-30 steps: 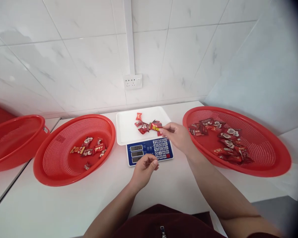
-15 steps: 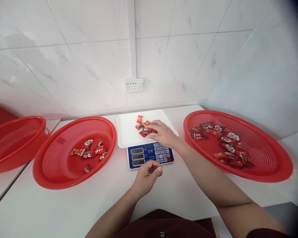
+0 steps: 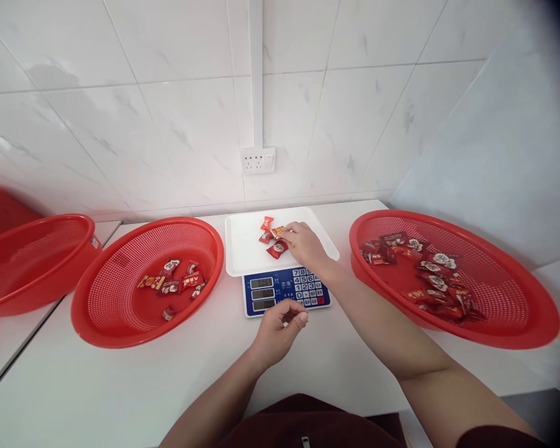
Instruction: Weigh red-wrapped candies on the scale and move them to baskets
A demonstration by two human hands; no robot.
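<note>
A digital scale (image 3: 284,291) with a white weighing tray (image 3: 245,249) stands on the white counter. Several red wrapped candies (image 3: 271,238) lie on the tray. My right hand (image 3: 304,244) rests over them, fingers curled on the pile and pinching a yellow-and-red candy (image 3: 277,231). My left hand (image 3: 277,331) hovers in front of the scale, fingers curled in with the thumb against them; whether it holds anything is hidden.
A red mesh basket (image 3: 116,311) at left holds several candies. A larger red basket (image 3: 518,323) at right holds many more. Another red basin (image 3: 23,274) sits at the far left. A wall socket (image 3: 258,160) is above the scale.
My right hand carried a candy from near the right basket onto the tray and settled over the pile. The left hand barely moved.
</note>
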